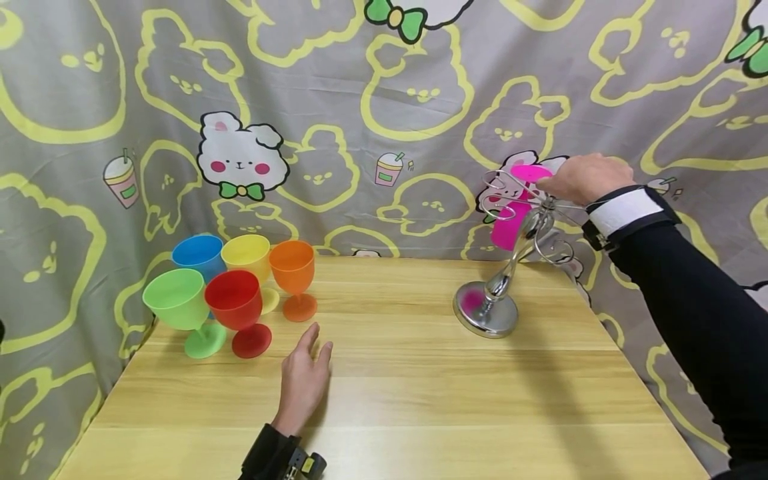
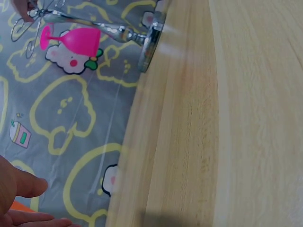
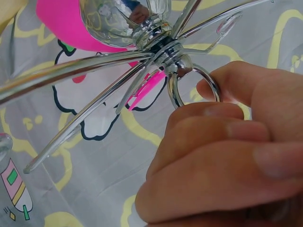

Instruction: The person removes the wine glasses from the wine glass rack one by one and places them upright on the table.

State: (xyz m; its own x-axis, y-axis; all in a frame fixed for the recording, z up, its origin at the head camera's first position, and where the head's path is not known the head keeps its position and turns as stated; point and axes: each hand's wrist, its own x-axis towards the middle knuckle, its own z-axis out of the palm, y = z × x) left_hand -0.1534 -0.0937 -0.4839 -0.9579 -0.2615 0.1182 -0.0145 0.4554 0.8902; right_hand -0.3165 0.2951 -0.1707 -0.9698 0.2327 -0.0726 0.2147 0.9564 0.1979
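Observation:
My right hand [image 1: 591, 179] is at the top of a chrome stemware rack [image 1: 495, 287] with curved wire arms. In the right wrist view, thumb and fingers pinch the metal ring [image 3: 175, 90] that crowns it. The rack's round base [image 1: 487, 320] is at the right rear of the table. A pink goblet [image 1: 507, 230] hangs upside down from the rack, its foot up among the arms. My left hand [image 1: 305, 377] is held low over the table with fingers extended, holding nothing. Closest to it are a red goblet [image 1: 235, 300] and an orange goblet [image 1: 293, 267].
Upright at the left rear are also a light green goblet [image 1: 175, 300], a blue goblet [image 1: 197, 255] and a yellow goblet [image 1: 246, 257], grouped closely. Behind the wooden table [image 1: 408, 387] hangs a grey patterned curtain [image 1: 336, 80], which also runs down both sides.

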